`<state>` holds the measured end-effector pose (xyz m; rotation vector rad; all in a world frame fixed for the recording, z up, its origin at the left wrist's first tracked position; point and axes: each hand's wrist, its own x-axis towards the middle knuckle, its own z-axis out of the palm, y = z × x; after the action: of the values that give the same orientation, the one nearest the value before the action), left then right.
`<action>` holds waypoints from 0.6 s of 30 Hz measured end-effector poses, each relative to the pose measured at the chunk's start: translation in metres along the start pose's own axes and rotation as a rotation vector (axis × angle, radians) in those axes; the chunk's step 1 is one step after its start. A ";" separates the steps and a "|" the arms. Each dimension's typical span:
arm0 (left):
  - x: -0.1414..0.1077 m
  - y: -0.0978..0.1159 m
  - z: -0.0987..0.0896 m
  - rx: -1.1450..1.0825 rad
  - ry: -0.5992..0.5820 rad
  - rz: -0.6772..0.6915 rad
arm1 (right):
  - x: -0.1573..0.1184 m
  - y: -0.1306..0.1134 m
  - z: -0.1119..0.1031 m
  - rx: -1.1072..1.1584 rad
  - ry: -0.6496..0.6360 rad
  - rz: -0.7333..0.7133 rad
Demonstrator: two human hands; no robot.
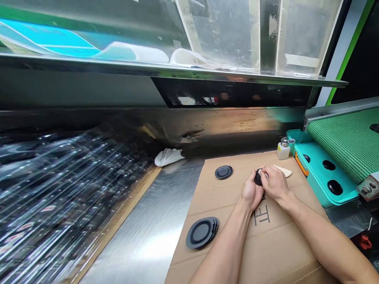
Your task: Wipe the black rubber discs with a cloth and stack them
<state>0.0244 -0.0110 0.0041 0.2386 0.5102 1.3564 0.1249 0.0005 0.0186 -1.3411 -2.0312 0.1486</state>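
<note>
My left hand (250, 191) is closed around a small black round disc (257, 177), holding it above the cardboard sheet (231, 197). My right hand (275, 184) pinches a small whitish piece (259, 171) against the face of that disc; what the piece is made of cannot be told. Behind the right hand lies a flat cream-coloured piece (284, 170), partly hidden by it. To the left of my hands a short stack of black discs (224, 172) rests on the cardboard. A larger-looking stack of black discs (201, 232) sits nearer, beside my left forearm.
A white pump bottle (283, 150) stands at the cardboard's far right corner. Right of it, a teal bin (319, 183) holds several black discs under the end of a green conveyor belt (346, 134). Clear plastic trays (59, 197) fill the left; a crumpled white glove-like thing (168, 157) lies behind.
</note>
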 end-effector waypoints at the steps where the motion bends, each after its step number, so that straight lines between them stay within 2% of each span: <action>1: -0.001 0.000 0.000 0.011 0.013 -0.004 | 0.000 -0.001 -0.001 0.023 -0.028 -0.017; 4: -0.003 0.003 0.001 0.044 0.057 -0.016 | -0.001 -0.003 -0.004 0.052 -0.156 -0.075; 7: -0.003 0.005 0.000 0.046 0.061 0.002 | -0.003 0.000 -0.006 -0.067 -0.230 -0.100; 13: 0.003 0.002 -0.003 0.022 0.040 0.054 | -0.004 0.005 0.001 -0.348 -0.068 -0.052; 16: 0.003 0.004 -0.004 0.000 0.038 0.048 | -0.003 0.008 0.002 -0.333 0.001 -0.054; 18: 0.002 0.008 -0.005 -0.023 0.045 0.036 | -0.001 0.012 0.000 -0.245 0.037 -0.045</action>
<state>0.0149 -0.0075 0.0029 0.1994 0.5294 1.4045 0.1341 0.0053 0.0124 -1.4313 -2.0983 -0.1492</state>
